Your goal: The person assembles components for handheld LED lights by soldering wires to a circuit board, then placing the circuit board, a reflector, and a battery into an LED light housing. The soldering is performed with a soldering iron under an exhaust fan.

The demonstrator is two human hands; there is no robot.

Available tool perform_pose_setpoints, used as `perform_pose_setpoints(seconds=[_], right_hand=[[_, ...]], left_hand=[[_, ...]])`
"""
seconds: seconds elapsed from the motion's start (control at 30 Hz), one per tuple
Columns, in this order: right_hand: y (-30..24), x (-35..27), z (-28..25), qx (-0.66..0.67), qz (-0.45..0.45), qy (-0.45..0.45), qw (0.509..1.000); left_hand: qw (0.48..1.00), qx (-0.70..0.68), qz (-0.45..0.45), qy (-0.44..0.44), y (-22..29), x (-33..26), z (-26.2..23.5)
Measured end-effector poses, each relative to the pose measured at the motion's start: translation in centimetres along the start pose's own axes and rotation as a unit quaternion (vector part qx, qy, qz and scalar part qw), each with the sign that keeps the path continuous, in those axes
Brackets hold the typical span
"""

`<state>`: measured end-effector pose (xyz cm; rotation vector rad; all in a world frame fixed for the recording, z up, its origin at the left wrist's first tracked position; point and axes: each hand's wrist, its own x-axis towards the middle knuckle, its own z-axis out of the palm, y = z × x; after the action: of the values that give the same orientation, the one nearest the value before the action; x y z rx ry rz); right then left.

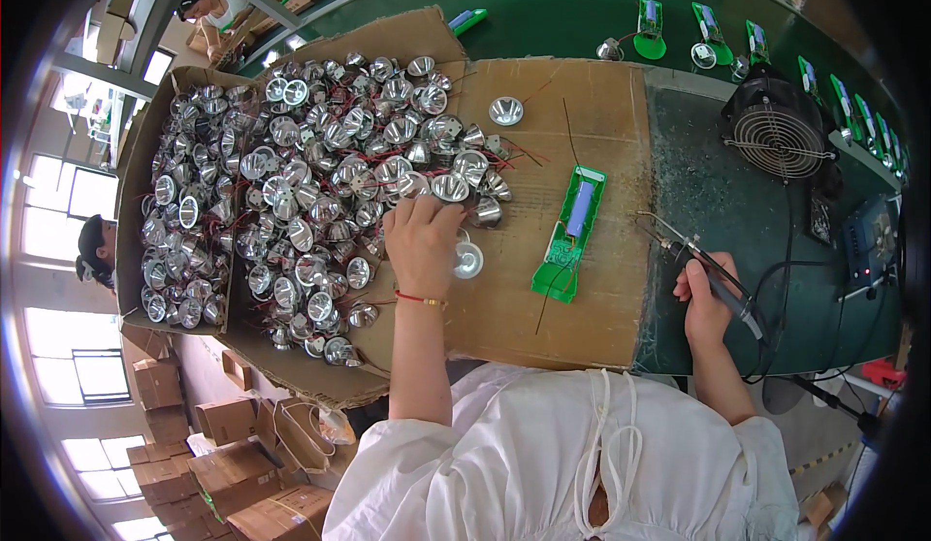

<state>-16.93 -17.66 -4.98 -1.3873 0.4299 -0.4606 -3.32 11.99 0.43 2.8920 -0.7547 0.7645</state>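
My left hand [424, 245] is at the right edge of a heap of silver reflector cups [335, 168] with thin red wires. Its bent fingers close on a reflector cup [449, 187], partly hiding it. Another cup [467, 261] lies on the cardboard beside that hand. A soldering iron [722, 294] is in my right hand [706, 299], its thin metal tip pointing left. Between both hands lies a green plastic housing [570, 236] with a blue-violet cylindrical cell, a circuit board and dark wires. One more reflector cup [506, 111] rests beyond it.
A cardboard sheet [543, 333] covers the bench's middle. At the right stand a round fan with a wire guard [776, 141] and a box-shaped unit [870, 242] with cables. More green housings [650, 32] line the far side. Other people [218, 17] are at the left.
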Motion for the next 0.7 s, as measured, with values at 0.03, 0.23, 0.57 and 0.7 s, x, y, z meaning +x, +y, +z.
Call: perform_pose_setpoints(seconds=[0.03, 0.23, 0.57, 0.7], right_hand=[[0.2, -0.1, 0.0, -0.005, -0.007, 0.000, 1.000], [-1.0, -1.4, 0.2, 0.002, 0.012, -0.009, 1.000], [-1.0, -3.7, 2.4, -0.112, -0.086, -0.195, 0.971], [-0.7, -3.7, 3.2, -0.106, -0.064, -0.160, 0.979]], left_hand=[[0.996, -0.065, -0.036, 0.047, 0.3, 0.0, -0.1], [0.908, -0.382, -0.168, -0.042, 4.2, -1.9, -4.2], [0.861, -0.422, -0.247, -0.141, 8.3, -3.3, -0.9], [0.895, -0.392, -0.191, -0.096, 8.7, -3.3, 0.0]])
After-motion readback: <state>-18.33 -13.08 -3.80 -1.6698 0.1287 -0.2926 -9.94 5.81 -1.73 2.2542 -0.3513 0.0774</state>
